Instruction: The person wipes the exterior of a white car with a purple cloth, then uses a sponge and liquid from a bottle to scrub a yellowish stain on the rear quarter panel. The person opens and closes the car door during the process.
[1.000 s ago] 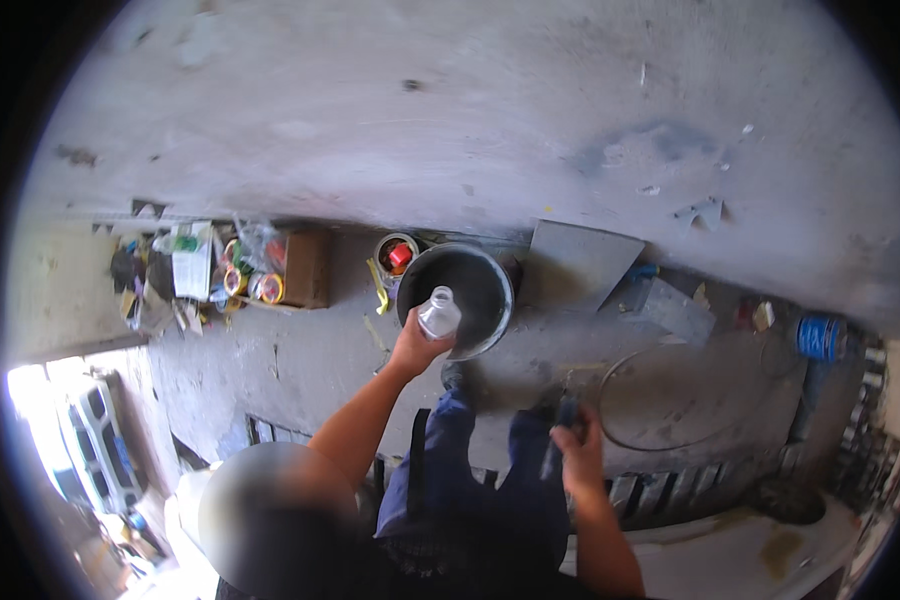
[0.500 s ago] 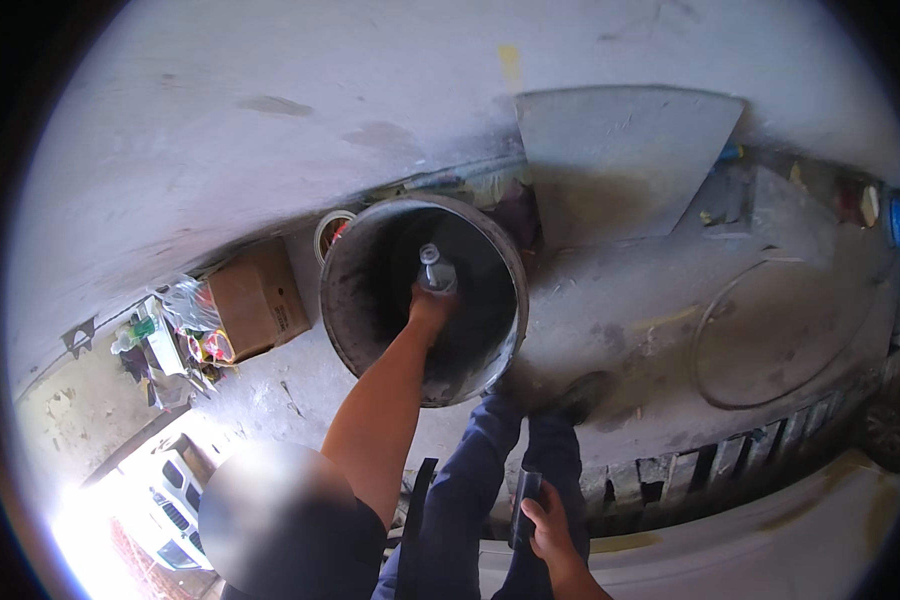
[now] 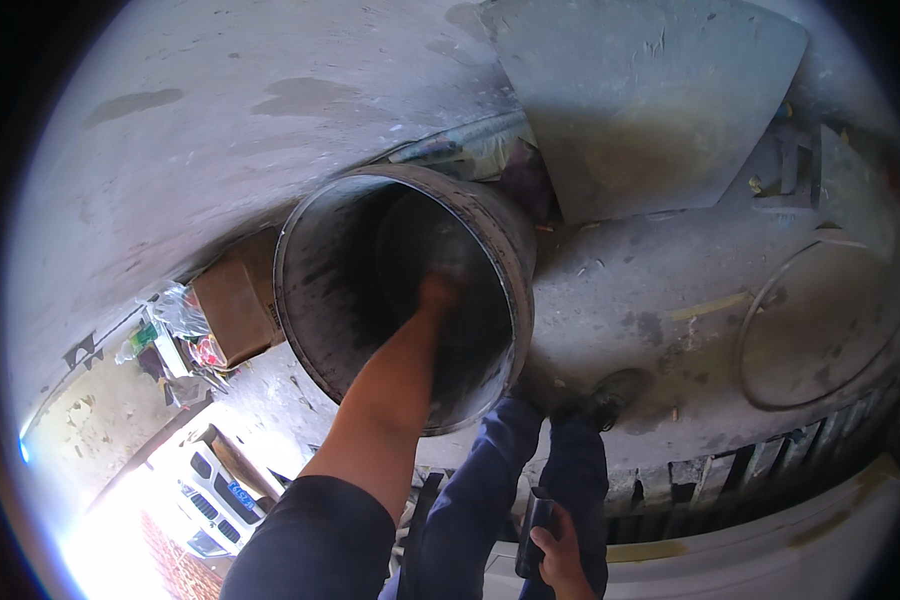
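My left hand (image 3: 440,290) is deep inside the big grey drum (image 3: 307,290), blurred, so I can't tell how open it is or whether it has hold of anything. My right hand (image 3: 561,550) curls around 1 dark block (image 3: 532,522) by my trouser leg (image 3: 578,460), apart from the drum, which sits near a cardboard box (image 3: 232,308).

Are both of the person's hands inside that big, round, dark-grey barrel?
No, only the left hand is inside the big dark-grey barrel; the right hand holds a dark tube-shaped object outside it.
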The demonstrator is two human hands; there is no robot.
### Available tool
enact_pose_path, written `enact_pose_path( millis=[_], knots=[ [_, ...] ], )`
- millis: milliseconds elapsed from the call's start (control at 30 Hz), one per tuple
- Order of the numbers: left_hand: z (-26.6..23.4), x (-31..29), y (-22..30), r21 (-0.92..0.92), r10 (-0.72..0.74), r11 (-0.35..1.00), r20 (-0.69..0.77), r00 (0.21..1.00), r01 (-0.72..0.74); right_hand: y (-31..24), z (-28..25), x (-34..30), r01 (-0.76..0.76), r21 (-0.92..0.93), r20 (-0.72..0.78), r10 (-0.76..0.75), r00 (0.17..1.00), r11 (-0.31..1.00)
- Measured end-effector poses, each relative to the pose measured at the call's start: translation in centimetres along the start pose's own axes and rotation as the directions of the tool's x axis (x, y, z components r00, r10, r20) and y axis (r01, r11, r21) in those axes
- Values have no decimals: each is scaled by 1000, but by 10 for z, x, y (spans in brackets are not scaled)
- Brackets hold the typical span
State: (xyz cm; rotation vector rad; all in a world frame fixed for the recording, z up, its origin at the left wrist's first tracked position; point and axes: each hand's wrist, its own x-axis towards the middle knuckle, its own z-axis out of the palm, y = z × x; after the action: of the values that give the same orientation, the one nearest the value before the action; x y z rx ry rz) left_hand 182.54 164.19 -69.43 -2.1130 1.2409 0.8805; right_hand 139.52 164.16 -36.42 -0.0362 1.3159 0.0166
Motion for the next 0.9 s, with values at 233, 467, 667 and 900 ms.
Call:
enact_pose_path(
  millis=[233, 467, 667, 900],
  knots=[
    [-12, 3, -3, -526, -109, 837, 115, 987, 154, 8, -6, 4, 23, -8, 4, -23, 1000, 1000],
    [-46, -2, 1, -932, -44, 119, 341, 939, 343, -2, 4, 4, -6, -2, -6, 6, 1000, 1000],
    [-61, -10, 10, -920, 24, -125, 371, 928, 371, 3, -2, 8, -19, -4, 5, 19, 1000, 1000],
    [-78, -21, 18, -899, 51, -226, 374, 926, 375, -2, 2, 7, -27, 2, 7, 27, 1000, 1000]
  ],
)
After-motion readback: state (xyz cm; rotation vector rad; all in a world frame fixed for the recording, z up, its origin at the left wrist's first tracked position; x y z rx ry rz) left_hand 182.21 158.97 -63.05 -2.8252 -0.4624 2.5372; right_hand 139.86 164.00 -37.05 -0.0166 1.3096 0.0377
